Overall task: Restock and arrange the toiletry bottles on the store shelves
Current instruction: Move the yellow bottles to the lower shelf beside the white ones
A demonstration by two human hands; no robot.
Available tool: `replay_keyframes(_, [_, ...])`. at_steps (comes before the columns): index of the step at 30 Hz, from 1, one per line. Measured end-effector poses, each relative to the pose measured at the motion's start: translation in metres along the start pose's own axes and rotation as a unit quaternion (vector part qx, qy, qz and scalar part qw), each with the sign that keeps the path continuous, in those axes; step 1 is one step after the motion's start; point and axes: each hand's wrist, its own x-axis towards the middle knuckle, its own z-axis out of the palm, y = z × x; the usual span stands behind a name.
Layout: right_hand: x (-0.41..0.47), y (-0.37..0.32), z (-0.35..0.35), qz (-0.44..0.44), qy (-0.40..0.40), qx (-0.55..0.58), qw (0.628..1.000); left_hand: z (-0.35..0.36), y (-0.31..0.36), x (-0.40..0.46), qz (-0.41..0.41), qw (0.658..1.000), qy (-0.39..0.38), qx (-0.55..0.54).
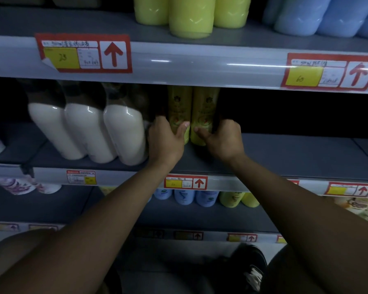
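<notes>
Two yellow-green bottles stand side by side on the middle shelf [285,153]. My left hand [165,141] grips the left yellow bottle [179,107] near its base, thumb across the front. My right hand [221,141] grips the right yellow bottle [204,107] the same way. The bottles touch each other. Their tops are hidden behind the upper shelf's price rail [200,64].
Three white bottles with dark caps [85,132] stand just left of my left hand. The middle shelf right of my right hand is bare grey. Lime bottles [189,15] and blue bottles [319,15] fill the shelf above. Blue and yellow bottles [206,198] sit on the shelf below.
</notes>
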Motion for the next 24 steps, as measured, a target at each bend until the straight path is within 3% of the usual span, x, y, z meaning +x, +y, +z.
replay_keyframes(24, [-0.0002, 0.0080, 0.0060, 0.021, -0.008, -0.003, 1.000, -0.0062, 0.0054, -0.0004, -0.031, 0.999, -0.035, -0.012])
